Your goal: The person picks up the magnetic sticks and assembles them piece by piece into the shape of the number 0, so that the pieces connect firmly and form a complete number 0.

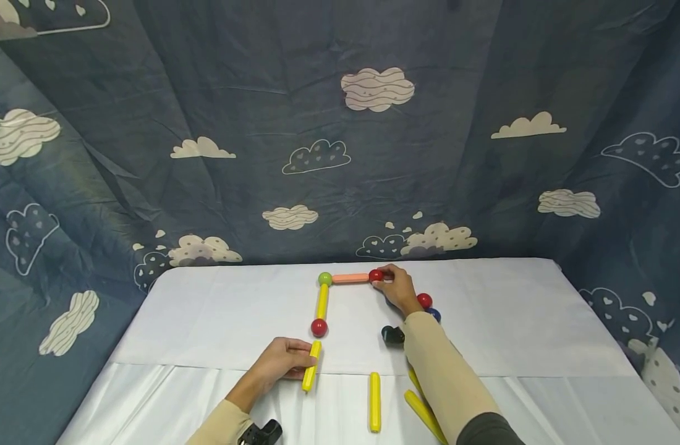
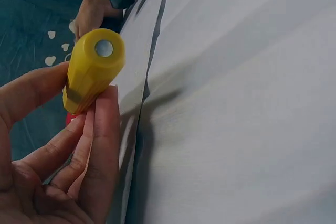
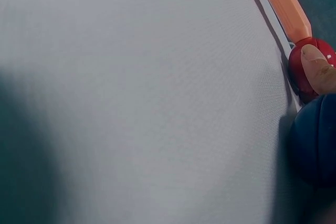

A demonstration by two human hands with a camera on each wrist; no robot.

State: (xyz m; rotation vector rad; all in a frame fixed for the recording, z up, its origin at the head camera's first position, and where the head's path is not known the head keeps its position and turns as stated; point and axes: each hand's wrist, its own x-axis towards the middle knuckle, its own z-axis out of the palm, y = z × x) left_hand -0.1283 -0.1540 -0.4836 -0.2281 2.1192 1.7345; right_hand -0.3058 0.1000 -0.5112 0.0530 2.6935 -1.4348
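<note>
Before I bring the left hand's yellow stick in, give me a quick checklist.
1. Left hand gripping the held stick: ok, pinched between thumb and fingers.
2. Right hand on the far red ball: ok, thumb and fingers hold it.
3. Orange stick meeting that ball: ok.
4. Green ball linking the orange stick and the laid yellow stick: ok.
5. Held stick against the near red ball: not ok, a slim gap shows.
6. Disc on the held stick's far end: cannot tell; only the near end's disc shows.

Soft shadows cross the white cloth (image 2: 252, 114) in wrist views dimmer than the head view.
</note>
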